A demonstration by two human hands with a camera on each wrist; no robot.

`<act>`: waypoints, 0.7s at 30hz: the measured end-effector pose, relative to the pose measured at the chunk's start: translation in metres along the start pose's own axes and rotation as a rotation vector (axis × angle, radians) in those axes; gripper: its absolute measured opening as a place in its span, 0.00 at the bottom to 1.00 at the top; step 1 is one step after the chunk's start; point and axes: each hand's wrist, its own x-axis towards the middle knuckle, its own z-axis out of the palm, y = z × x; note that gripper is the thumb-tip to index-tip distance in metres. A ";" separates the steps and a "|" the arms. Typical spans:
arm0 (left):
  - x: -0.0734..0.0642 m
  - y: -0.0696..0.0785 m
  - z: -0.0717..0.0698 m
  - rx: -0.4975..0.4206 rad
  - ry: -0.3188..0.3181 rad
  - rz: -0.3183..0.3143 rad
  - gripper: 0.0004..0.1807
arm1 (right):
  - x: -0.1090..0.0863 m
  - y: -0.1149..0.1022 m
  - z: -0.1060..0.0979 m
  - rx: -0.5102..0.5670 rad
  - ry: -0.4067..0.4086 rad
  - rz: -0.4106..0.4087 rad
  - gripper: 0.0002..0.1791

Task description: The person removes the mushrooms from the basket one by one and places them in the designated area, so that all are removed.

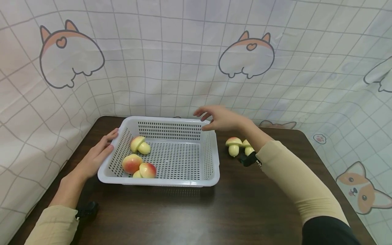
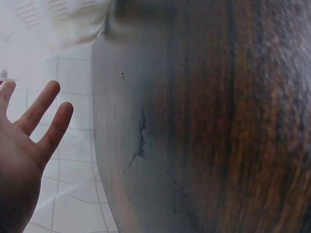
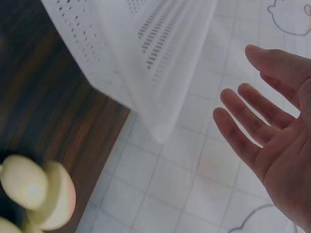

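Observation:
A white perforated plastic basket [image 1: 159, 182] stands on the dark wooden table. My left hand [image 1: 95, 158] is at its left rim, fingers stretched along the outside; in the left wrist view the fingers are spread. Above the back right corner of the basket hovers my right hand [image 1: 222, 118], its fingers loosely bent and nothing between them, as the right wrist view also shows. Inside the basket, on the left, lie several toy mushrooms [image 1: 144, 148] with red-and-yellow caps and pale yellow stems. Two more mushrooms [image 1: 233, 147] lie on the table right of the basket, one partly hidden by my right forearm.
The brown table [image 1: 196, 217] extends in front of the basket and to its right. Behind it hangs a white grid-patterned cloth [image 1: 159, 75] with cartoon corgis, close to the basket's back edge. Dark straps with small devices [image 1: 88, 209] are on both wrists.

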 end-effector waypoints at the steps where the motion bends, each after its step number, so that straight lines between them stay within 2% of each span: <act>1: 0.000 0.000 0.000 0.000 0.001 0.001 0.26 | 0.003 -0.001 0.002 0.002 -0.005 -0.007 0.30; 14: -0.003 -0.001 0.000 -0.007 0.001 -0.005 0.26 | 0.037 -0.010 0.036 0.019 -0.040 -0.110 0.30; 21: -0.001 -0.003 0.001 -0.001 0.001 -0.001 0.26 | 0.049 -0.020 0.050 0.064 -0.071 -0.128 0.30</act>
